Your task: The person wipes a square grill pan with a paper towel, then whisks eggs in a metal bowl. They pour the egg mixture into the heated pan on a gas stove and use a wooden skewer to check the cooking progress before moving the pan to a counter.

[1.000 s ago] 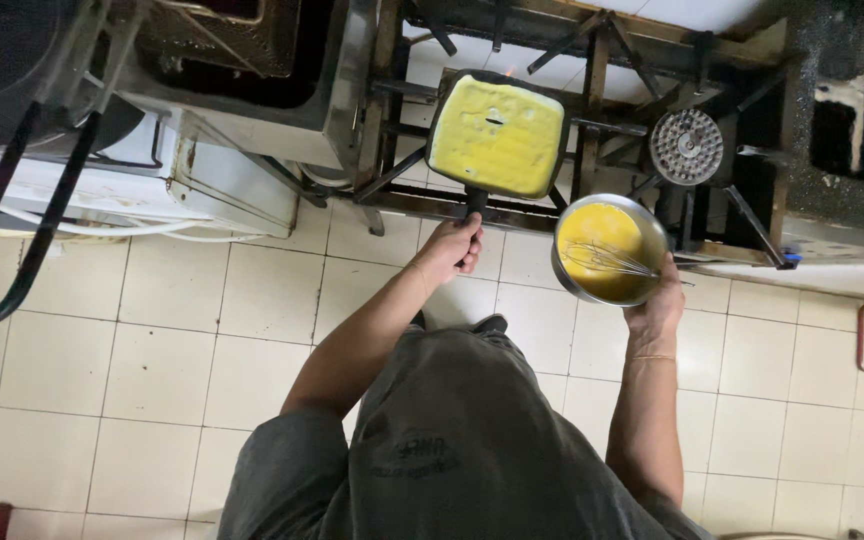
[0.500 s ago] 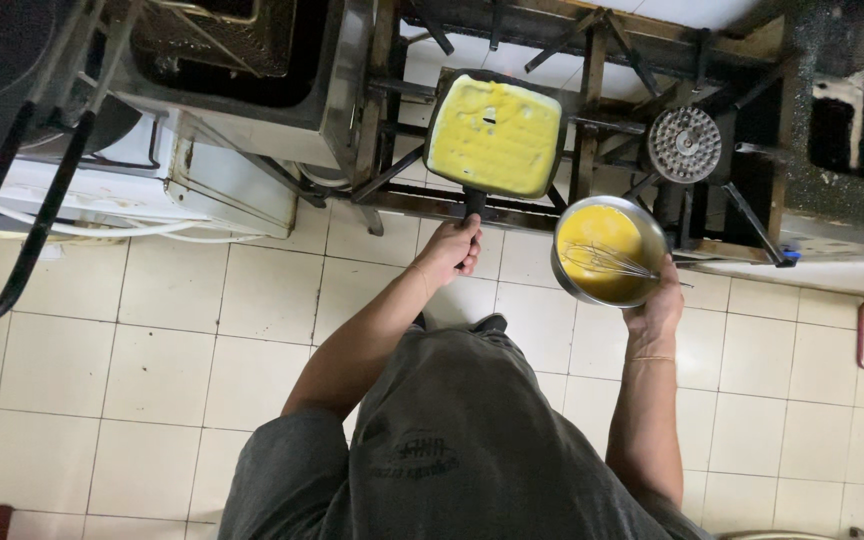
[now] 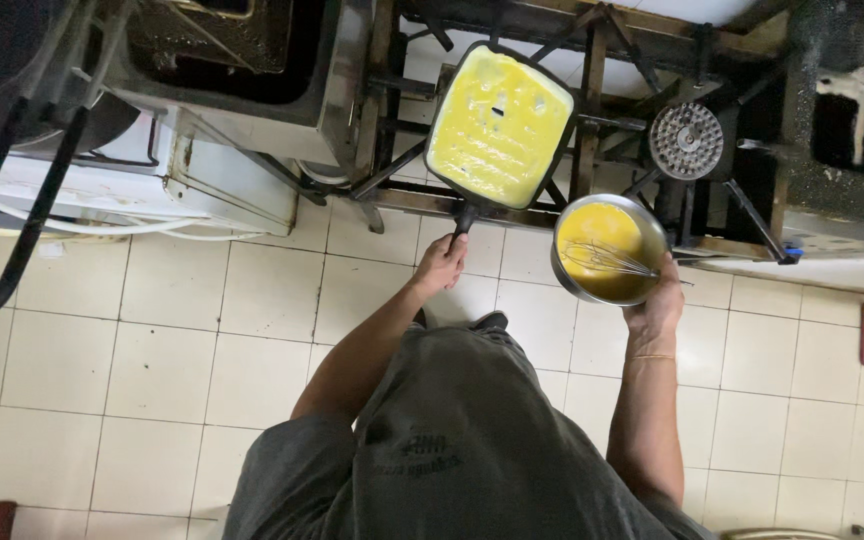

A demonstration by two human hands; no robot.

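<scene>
Down below us, our left hand [image 3: 442, 265] is closed around the black handle of the rectangular pan [image 3: 500, 125], which sits on the gas stove frame [image 3: 592, 75] at the far side of the scene. We see the pan tilted a little, its floor covered edge to edge with a thin sheet of yellow egg, with a couple of small dark gaps near the middle. Our right hand [image 3: 659, 303] grips the near right rim of a round metal bowl [image 3: 607, 250], held just beside the pan's near right corner and out over the floor. Inside the bowl we see more yellow egg mixture and a wire whisk [image 3: 607, 260] lying across it, its handle end pointing right towards our fingers. To the right of the pan, a round burner head [image 3: 686, 140] sits bare on the stove. Near us lies the pale tiled floor [image 3: 152, 350], and at far left a metal cabinet [image 3: 252, 80] stands beside the stove.
</scene>
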